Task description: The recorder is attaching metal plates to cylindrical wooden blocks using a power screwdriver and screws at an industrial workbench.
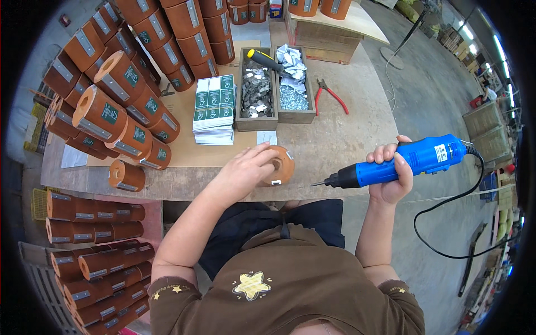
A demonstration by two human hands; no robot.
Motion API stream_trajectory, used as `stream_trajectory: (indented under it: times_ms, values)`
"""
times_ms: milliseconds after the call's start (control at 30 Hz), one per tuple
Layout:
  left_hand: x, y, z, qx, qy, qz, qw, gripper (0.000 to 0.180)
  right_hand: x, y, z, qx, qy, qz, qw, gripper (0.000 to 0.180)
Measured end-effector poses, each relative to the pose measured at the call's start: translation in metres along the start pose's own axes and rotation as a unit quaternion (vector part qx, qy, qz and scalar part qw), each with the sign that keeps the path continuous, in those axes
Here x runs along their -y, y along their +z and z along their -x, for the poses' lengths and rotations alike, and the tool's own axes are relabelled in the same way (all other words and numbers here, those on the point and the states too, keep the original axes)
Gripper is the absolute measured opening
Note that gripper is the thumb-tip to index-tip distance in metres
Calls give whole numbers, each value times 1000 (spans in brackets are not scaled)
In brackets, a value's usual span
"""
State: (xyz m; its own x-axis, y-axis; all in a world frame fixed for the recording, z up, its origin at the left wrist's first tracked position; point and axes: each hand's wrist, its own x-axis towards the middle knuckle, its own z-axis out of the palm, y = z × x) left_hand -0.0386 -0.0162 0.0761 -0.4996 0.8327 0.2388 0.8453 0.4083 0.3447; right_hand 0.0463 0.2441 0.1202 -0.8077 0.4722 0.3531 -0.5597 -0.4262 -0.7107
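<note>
Broad worn surface (346, 139) underfoot of everything, stacked at its left with brown cylinders (111, 95) bearing green labels and metal strips. Behind centre, a divided wooden tray (273, 118) of small metal pieces, a pile of green label cards (215, 109) to its left, red-handled pliers (330, 95) to its right. Near the front edge, one brown cylinder (278, 166) lying on the surface with its open end turned toward the body, a metal clip at its lower rim. Left hand (245, 170) spread over that cylinder, fingers laid on its end, steadying it. Right hand (393, 170) closed around a blue corded power driver (402, 163), held level, tip pointing left and well apart from the cylinder. Likely the fastening step, piece braced and tool ready; next calls for bringing the tip squarely to the clip without shifting the cylinder.
</note>
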Motion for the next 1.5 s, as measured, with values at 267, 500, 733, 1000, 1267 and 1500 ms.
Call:
stream_trajectory:
  times_ms: [267, 500, 733, 1000, 1267, 1500]
  values:
    - [18, -20, -1, -6, -24, 128, 991, 33, -2, -11, -5, -21, -2, 20, 1000, 42]
    - [56, -51, -74, -175, -83, 156, 969, 34, -7, -19, -9, -17, -3, 18, 1000, 41]
    - [102, 31, -171, 6, -167, 93, 982, 22, 2, -27, -9, -39, -5, 26, 999, 44]
    - [68, 41, -218, 227, -152, -211, 939, 35, 14, -56, -5, -65, -28, 33, 997, 46]
    - [100, 88, -214, 154, -166, -140, 964, 21, 8, -61, -7, -50, -11, 54, 997, 44]
    - [106, 74, -203, 92, -140, -91, 982, 19, 8, -50, -9, -54, -14, 31, 998, 44]
